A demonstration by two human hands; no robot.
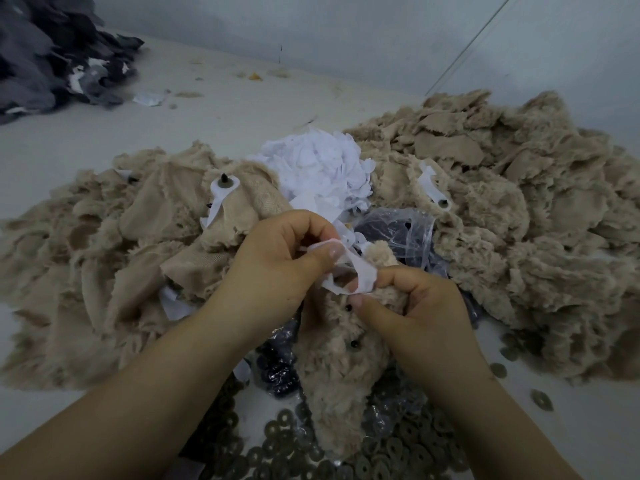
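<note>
A beige plush fabric piece (337, 372) with small black eye studs lies in front of me, its top edge bunched between both hands. My left hand (277, 261) pinches a white fabric strip (360, 271) between thumb and fingers. My right hand (420, 306) grips the plush piece's upper edge, and its fingertips also pinch the lower end of the white strip. The strip loops between the two hands.
Piles of beige plush pieces lie at left (104, 265) and right (519, 209). A heap of white fabric scraps (318, 168) sits behind the hands. A clear plastic bag (401, 230) holds dark parts. Several dark ring washers (287, 445) cover the near table. Grey fabric (52, 53) is piled far left.
</note>
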